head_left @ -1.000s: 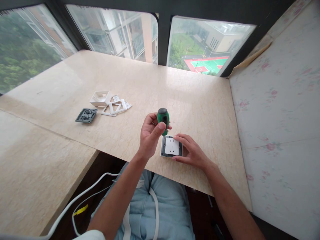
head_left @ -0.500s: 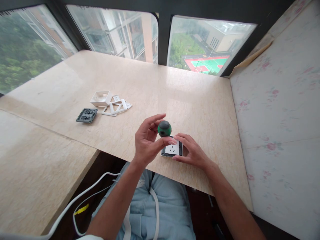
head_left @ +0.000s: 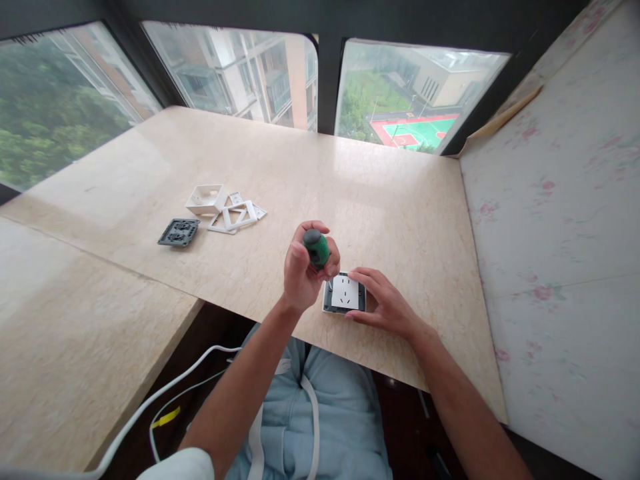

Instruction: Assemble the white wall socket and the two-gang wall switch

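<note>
A white wall socket in a dark frame point(head_left: 344, 294) lies near the front edge of the beige marble tabletop point(head_left: 350, 193). My left hand point(head_left: 306, 270) is closed round a stubby screwdriver with a green and black handle point(head_left: 317, 248), held upright with its tip at the socket's left edge. My right hand point(head_left: 383, 303) rests on the socket's right side, fingers pressing on it and holding it in place.
Farther left on the table lie a dark grey socket module point(head_left: 179, 233), a white mounting box point(head_left: 207, 199) and several white plastic frames point(head_left: 239, 215). A floral-papered wall point(head_left: 560, 220) rises on the right. Windows run along the back. A white cable point(head_left: 165, 390) hangs below the table.
My left hand loosened its fingers on the screwdriver handle, then wrapped round it again, turning it. The right hand stayed on the socket. The view shifted slightly.
</note>
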### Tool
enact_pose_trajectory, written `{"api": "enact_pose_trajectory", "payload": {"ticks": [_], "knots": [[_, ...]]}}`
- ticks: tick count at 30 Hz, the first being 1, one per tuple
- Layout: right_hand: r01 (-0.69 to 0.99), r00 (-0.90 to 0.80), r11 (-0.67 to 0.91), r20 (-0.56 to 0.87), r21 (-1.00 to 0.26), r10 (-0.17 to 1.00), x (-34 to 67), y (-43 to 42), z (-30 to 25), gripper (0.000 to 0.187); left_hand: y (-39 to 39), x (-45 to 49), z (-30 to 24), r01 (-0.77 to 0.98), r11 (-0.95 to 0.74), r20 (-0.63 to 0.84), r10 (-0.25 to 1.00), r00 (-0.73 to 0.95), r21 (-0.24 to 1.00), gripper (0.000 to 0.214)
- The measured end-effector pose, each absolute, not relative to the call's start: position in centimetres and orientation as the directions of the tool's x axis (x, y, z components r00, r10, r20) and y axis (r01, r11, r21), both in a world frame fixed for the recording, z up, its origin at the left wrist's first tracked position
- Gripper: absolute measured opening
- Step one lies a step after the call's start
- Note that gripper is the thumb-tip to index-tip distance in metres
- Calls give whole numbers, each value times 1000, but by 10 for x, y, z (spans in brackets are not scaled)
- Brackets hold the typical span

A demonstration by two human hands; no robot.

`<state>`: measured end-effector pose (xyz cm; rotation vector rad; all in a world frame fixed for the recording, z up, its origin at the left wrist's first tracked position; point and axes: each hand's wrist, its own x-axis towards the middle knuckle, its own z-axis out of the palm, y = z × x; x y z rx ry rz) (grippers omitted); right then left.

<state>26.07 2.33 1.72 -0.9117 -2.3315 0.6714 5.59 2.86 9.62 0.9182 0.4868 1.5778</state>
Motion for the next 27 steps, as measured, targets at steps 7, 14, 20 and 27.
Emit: {"api": "enact_pose_trajectory", "payload": {"ticks": [7, 14, 20, 27], "knots": [[450, -625, 641, 293, -622, 724, 261, 23, 17, 71, 29, 56, 93, -566, -237, 298, 954, 18, 790, 45], [445, -629, 644, 296, -622, 719, 260, 23, 18, 69, 33, 63, 94, -576, -119, 228, 966, 121, 809, 57], [443, -623, 633, 291, -634, 727, 261, 23, 18, 70, 41, 70, 91, -607, -103, 207, 973, 103, 788, 63], [445, -624, 629, 283, -638, 728, 261, 23, 17, 70, 46, 65, 87, -662, -67, 215, 966, 145, 747, 66]]}}
